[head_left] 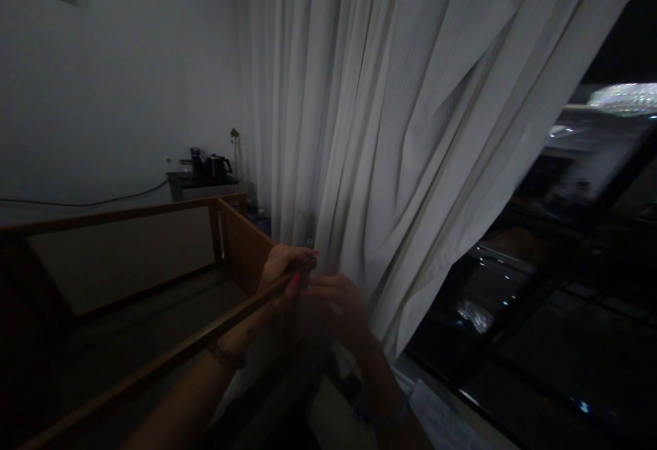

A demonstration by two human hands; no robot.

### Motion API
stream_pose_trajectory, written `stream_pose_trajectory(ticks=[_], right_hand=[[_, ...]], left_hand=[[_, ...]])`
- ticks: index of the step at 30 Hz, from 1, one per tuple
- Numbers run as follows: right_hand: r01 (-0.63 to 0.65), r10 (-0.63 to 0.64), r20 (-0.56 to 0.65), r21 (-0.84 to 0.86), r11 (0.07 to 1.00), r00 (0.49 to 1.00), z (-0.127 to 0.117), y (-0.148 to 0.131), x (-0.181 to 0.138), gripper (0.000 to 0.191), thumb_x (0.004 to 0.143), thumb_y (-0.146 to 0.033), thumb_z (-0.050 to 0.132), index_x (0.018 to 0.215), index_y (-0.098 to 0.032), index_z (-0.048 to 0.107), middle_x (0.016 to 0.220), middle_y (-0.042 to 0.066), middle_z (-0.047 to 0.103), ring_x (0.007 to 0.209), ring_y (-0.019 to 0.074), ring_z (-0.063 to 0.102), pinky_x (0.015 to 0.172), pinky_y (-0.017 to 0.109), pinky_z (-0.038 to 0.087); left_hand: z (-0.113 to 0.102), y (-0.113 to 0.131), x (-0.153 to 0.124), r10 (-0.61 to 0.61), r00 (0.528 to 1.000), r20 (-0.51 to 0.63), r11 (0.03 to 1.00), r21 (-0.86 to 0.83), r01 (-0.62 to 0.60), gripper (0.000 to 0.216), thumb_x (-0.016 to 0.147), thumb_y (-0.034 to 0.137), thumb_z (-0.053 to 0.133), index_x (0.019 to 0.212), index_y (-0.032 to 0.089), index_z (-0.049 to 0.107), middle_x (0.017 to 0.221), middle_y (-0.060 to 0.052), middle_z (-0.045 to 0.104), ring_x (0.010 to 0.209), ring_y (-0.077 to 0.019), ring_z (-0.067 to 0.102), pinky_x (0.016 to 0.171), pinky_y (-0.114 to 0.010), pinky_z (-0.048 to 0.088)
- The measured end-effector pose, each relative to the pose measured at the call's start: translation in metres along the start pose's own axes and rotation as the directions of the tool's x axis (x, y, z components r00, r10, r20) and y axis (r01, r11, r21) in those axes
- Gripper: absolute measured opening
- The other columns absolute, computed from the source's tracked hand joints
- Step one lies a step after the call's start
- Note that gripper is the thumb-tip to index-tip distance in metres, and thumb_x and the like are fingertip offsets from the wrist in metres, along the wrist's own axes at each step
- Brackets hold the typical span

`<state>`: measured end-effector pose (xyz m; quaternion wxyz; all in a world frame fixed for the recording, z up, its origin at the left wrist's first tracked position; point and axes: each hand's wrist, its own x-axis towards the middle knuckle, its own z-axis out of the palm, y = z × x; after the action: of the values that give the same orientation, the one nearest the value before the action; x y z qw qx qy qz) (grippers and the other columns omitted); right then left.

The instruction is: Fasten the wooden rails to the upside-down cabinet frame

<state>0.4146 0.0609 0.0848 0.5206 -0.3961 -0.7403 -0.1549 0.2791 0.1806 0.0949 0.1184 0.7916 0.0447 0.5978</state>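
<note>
A brown wooden frame point(169, 358), like an open-topped piece of furniture, stretches from the lower left to the middle of the view. My left hand point(280, 269) is closed around its near right corner, with the forearm passing behind the near rail. Just right of that corner is my right hand point(336, 303), its fingers bent and drawn together against the rail's end. Whatever those fingers hold, if anything, is too dark and blurred to make out.
A long white curtain point(380, 115) hangs close behind the corner. Dark glass point(513, 313) with reflections stands at the right. Beyond the frame, a small table point(177, 189) carries a black kettle point(218, 166). A cable point(87, 204) runs along the wall.
</note>
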Motion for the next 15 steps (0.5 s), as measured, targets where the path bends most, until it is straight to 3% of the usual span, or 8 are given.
stream_pose_trajectory(ticks=[4, 6, 8, 11, 15], right_hand=[[0.021, -0.021, -0.015, -0.014, 1.0, 1.0, 0.0, 0.0, 0.0, 0.026, 0.102, -0.036, 0.045, 0.108, -0.027, 0.068, 0.103, 0.004, 0.075, 0.088, 0.0166, 0.068, 0.077, 0.033, 0.052], [0.015, -0.015, -0.013, -0.011, 1.0, 1.0, 0.0, 0.001, 0.0, 0.024, 0.101, -0.035, 0.047, 0.109, -0.028, 0.068, 0.104, 0.004, 0.074, 0.088, 0.0169, 0.068, 0.077, 0.033, 0.051], [0.011, -0.011, -0.001, -0.014, 1.0, 1.0, 0.0, 0.001, -0.001, 0.022, 0.1, -0.033, 0.049, 0.11, -0.028, 0.067, 0.105, 0.004, 0.074, 0.089, 0.0172, 0.067, 0.077, 0.033, 0.051], [0.02, -0.02, 0.002, -0.02, 1.0, 1.0, -0.001, 0.001, -0.001, 0.021, 0.1, -0.031, 0.049, 0.11, -0.027, 0.067, 0.105, 0.004, 0.074, 0.09, 0.017, 0.067, 0.077, 0.032, 0.051], [0.034, -0.034, 0.008, -0.05, 0.998, 0.999, -0.001, 0.002, -0.001, 0.024, 0.101, -0.034, 0.046, 0.108, -0.026, 0.068, 0.103, 0.005, 0.074, 0.087, 0.0166, 0.068, 0.076, 0.032, 0.051]], left_hand=[[-0.006, -0.011, 0.002, 0.097, 0.986, 0.134, 0.993, 0.055, -0.105, 0.036, 0.094, 0.048, 0.035, 0.102, 0.021, 0.059, 0.105, -0.01, 0.073, 0.092, -0.0242, 0.067, 0.081, -0.041, 0.048], [-0.009, -0.015, 0.004, 0.106, 0.975, 0.194, 0.985, 0.111, -0.129, 0.041, 0.092, 0.052, 0.036, 0.107, 0.021, 0.057, 0.111, -0.011, 0.07, 0.101, -0.0266, 0.064, 0.088, -0.045, 0.045], [-0.01, -0.018, 0.005, 0.096, 0.98, 0.172, 0.976, 0.178, -0.127, 0.054, 0.087, 0.064, 0.034, 0.111, 0.021, 0.056, 0.114, -0.011, 0.068, 0.109, -0.0301, 0.06, 0.099, -0.051, 0.038], [-0.01, -0.023, 0.004, 0.065, 0.988, 0.143, 0.964, 0.245, -0.099, 0.066, 0.08, 0.078, 0.029, 0.1, 0.022, 0.058, 0.094, -0.008, 0.067, 0.096, -0.0293, 0.059, 0.106, -0.056, 0.029], [-0.007, -0.025, 0.002, 0.011, 0.978, 0.207, 0.959, 0.274, -0.069, 0.053, 0.083, 0.072, 0.028, 0.074, 0.024, 0.049, 0.069, -0.003, 0.051, 0.076, -0.0242, 0.049, 0.094, -0.05, 0.036]])
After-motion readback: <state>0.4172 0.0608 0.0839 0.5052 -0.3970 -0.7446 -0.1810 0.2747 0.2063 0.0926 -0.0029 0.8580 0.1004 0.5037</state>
